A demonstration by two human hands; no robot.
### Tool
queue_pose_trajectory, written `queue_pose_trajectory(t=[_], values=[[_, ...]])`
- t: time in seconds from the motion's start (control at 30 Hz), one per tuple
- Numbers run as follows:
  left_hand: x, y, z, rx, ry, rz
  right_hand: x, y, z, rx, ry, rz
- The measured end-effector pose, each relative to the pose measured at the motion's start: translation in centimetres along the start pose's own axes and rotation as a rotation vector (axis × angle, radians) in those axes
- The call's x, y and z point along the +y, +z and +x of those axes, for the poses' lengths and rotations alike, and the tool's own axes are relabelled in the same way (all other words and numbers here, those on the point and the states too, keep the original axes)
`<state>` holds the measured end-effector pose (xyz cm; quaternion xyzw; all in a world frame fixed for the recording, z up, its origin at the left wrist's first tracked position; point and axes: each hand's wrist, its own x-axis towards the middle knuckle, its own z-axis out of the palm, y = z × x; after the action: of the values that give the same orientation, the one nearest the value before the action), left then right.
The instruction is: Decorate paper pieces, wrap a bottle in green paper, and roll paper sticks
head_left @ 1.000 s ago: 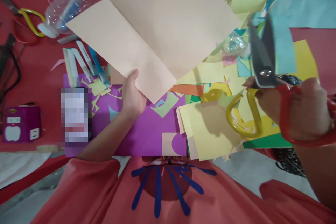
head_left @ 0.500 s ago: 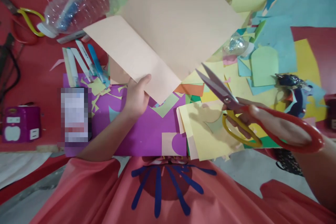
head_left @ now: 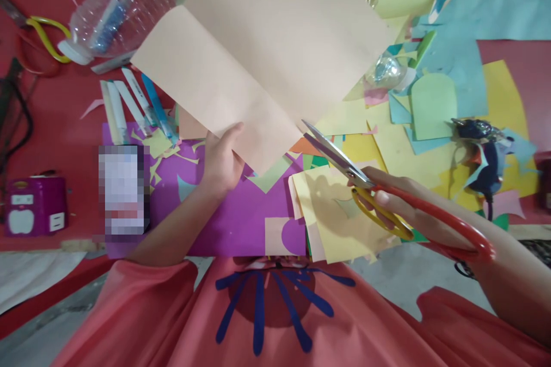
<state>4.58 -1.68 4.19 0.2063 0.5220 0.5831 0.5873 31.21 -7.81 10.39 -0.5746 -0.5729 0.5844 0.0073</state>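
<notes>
A large sheet of pale pink paper (head_left: 284, 34), creased along a slanting fold, is raised over the table. My left hand (head_left: 224, 160) pinches its lower edge, thumb on top and fingers hidden beneath. My right hand (head_left: 400, 200) grips scissors (head_left: 340, 157) with one red and one yellow handle. Their blades point up and left, slightly apart, with the tips close to the paper's right edge by the fold. Whether the blades touch the paper I cannot tell. Under both hands lie a purple sheet (head_left: 241, 212) and cream paper pieces (head_left: 340, 223).
Markers (head_left: 133, 103), a plastic bottle (head_left: 129, 11) and a second pair of scissors (head_left: 47, 40) lie at the left. A phone (head_left: 123, 189) with a blurred screen and a purple box (head_left: 37, 206) are nearer. A dark blue tool with a cord (head_left: 486, 155) sits at the right among paper scraps.
My right hand has brought the scissors leftward to the paper's edge, and the blades have closed partway. The paper has shifted slightly and its upper left side now curves. My left hand keeps its hold.
</notes>
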Motion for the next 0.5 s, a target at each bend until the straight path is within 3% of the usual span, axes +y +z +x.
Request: queue_pose_trajectory(t=[0.13, 0.33, 0.5], values=[[-0.1, -0.1, 0.0, -0.002, 0.021, 0.012, 0.2, -0.1, 0.7, -0.106, 0.008, 0.016], [-0.2, -0.4, 0.2, -0.036, 0.031, 0.117, -0.7, 0.2, 0.9, -0.091, 0.012, 0.036], [-0.5, -1.0, 0.8, -0.131, 0.052, 0.224, -0.7, 0.5, 1.2, -0.094, -0.036, 0.056]])
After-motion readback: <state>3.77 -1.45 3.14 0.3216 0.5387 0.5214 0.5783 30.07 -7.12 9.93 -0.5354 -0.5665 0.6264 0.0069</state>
